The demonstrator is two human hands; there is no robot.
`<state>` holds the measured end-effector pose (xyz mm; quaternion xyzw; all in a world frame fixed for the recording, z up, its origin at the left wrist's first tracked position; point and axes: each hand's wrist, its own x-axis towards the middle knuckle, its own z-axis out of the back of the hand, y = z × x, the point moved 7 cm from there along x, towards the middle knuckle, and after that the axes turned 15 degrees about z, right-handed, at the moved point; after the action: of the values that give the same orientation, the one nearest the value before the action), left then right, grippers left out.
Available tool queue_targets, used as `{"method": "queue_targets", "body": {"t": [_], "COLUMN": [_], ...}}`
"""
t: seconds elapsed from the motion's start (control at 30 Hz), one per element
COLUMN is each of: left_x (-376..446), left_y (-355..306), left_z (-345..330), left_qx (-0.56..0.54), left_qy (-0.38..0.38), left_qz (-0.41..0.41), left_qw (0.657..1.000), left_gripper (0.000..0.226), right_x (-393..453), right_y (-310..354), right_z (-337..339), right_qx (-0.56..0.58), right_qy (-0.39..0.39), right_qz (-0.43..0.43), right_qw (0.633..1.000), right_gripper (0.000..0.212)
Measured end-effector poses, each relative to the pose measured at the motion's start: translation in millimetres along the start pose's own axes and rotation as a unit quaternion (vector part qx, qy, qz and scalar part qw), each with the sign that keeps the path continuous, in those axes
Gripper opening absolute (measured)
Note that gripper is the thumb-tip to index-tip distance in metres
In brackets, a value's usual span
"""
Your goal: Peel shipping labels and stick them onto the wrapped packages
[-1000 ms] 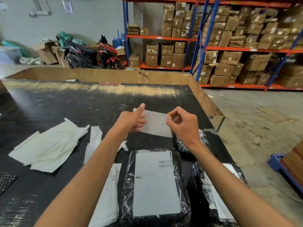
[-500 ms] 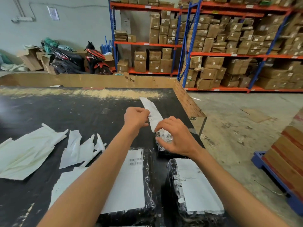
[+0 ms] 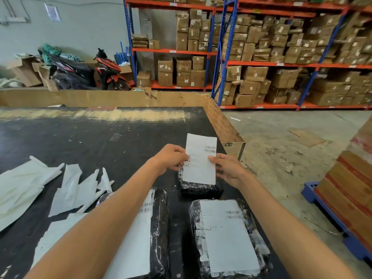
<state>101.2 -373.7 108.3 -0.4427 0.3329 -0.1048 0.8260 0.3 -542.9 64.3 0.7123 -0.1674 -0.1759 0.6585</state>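
Observation:
A white shipping label (image 3: 200,160) with barcodes at its top right is held flat, printed side up, over a small black wrapped package (image 3: 201,188). My left hand (image 3: 171,159) pinches the label's left edge and my right hand (image 3: 225,170) pinches its right edge. The label's lower end hangs over the package's top; whether it touches is unclear. Closer to me lie two larger black wrapped packages, one (image 3: 159,228) partly under my left forearm and one (image 3: 227,236) on the right, each bearing a white label.
Peeled white backing sheets (image 3: 66,190) lie scattered on the black table (image 3: 90,141) to the left. A cardboard rim (image 3: 223,125) runs along the table's far and right edges. Stacked cartons on a blue pallet (image 3: 342,198) stand at the right; shelving with boxes is behind.
The label has turned from edge-on to flat, printed face up, and come down over the small package. Both hands now hold its side edges. The view has shifted slightly.

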Motion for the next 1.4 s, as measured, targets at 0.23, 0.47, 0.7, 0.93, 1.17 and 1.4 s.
{"method": "queue_targets", "body": {"t": [0.23,0.47,0.7,0.93,1.17,1.4], "left_x": [31.5,58.6,71.5,75.9,76.0,74.3], "left_y": [12.7,11.6,11.3,10.8,1.2,13.1], "left_z": [-7.3,-25.9,-45.1,-53.1,-58.4,-72.6], "left_qx": [0.093,0.192,0.336,0.413,0.422,0.547], "left_qy": [-0.003,0.017,-0.023,-0.081,-0.162,-0.029], "left_qz": [0.095,0.136,0.123,0.113,0.102,0.096], "left_qw": [0.991,0.972,0.934,0.900,0.886,0.831], "left_gripper": [0.019,0.017,0.025,0.052,0.099,0.117], "right_x": [32.0,55.6,63.4,68.8,62.7,71.4], "right_y": [-10.3,-34.4,-46.5,-44.4,-38.1,-44.1], "right_z": [10.9,23.3,28.0,25.1,12.6,20.5], "right_qx": [-0.160,-0.265,-0.317,-0.389,-0.472,-0.491], "right_qy": [-0.027,-0.022,0.009,0.043,0.050,0.074], "right_qz": [0.021,0.011,0.020,0.047,0.096,0.038], "right_qw": [0.987,0.964,0.948,0.919,0.875,0.867], "right_gripper": [0.008,0.007,0.010,0.017,0.031,0.056]}}
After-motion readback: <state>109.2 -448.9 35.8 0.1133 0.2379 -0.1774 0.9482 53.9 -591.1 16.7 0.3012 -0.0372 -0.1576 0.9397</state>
